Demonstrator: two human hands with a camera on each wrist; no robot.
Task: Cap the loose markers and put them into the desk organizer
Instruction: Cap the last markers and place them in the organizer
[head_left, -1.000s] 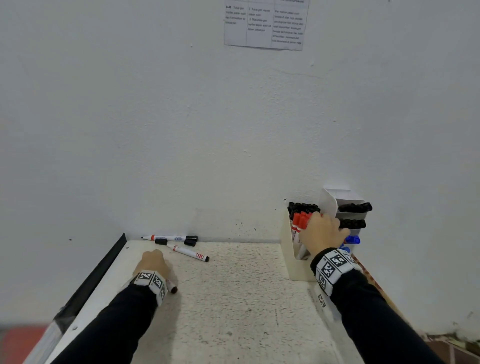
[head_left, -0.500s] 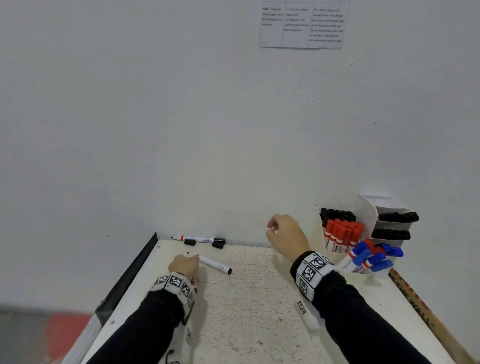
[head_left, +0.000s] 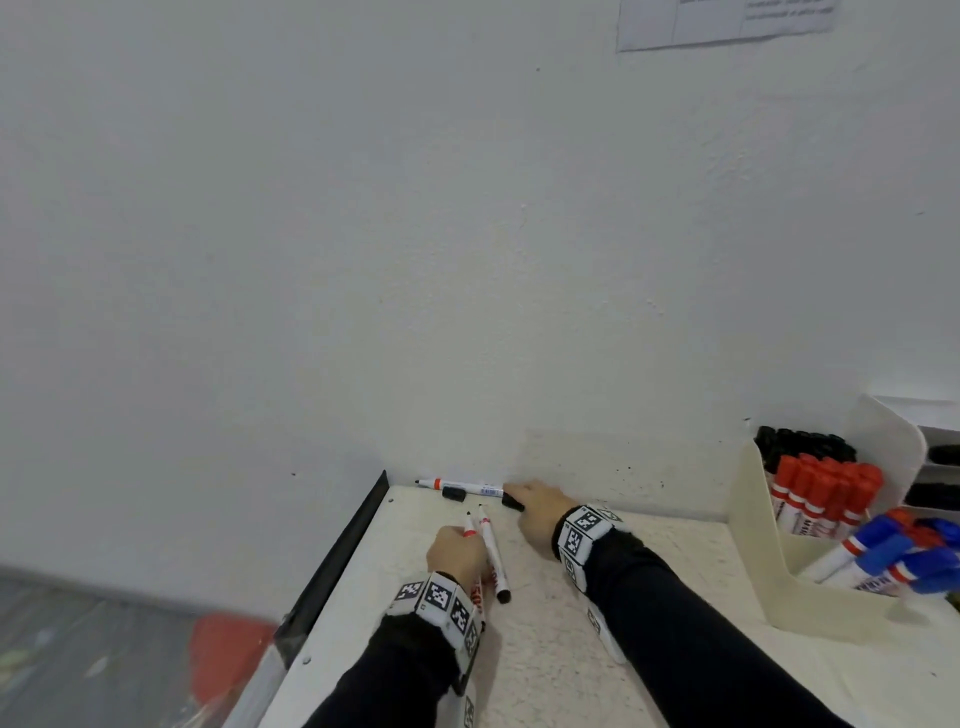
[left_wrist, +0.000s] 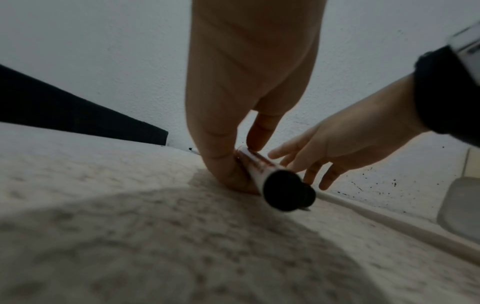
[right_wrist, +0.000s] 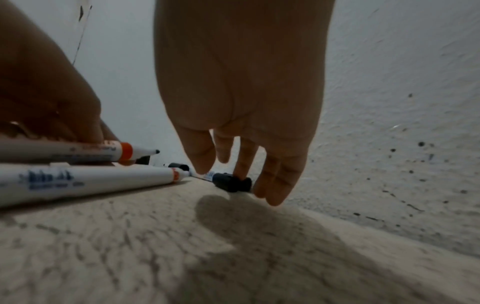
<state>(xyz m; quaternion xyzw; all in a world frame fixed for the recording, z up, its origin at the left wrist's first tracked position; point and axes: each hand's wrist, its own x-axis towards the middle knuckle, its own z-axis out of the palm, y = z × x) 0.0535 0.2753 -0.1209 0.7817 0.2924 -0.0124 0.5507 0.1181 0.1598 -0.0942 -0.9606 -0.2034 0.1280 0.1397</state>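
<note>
Markers (head_left: 492, 558): uncapped, on desk near wall. Left hand (head_left: 454, 555) grips one marker. Right hand (head_left: 537, 509) pinches black cap (right_wrist: 232, 182). We should lift cap straight, then push on tip until firm.

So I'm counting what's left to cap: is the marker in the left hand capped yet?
No: in the right wrist view the marker gripped by the left hand shows its bare tip beyond the orange collar.
</note>
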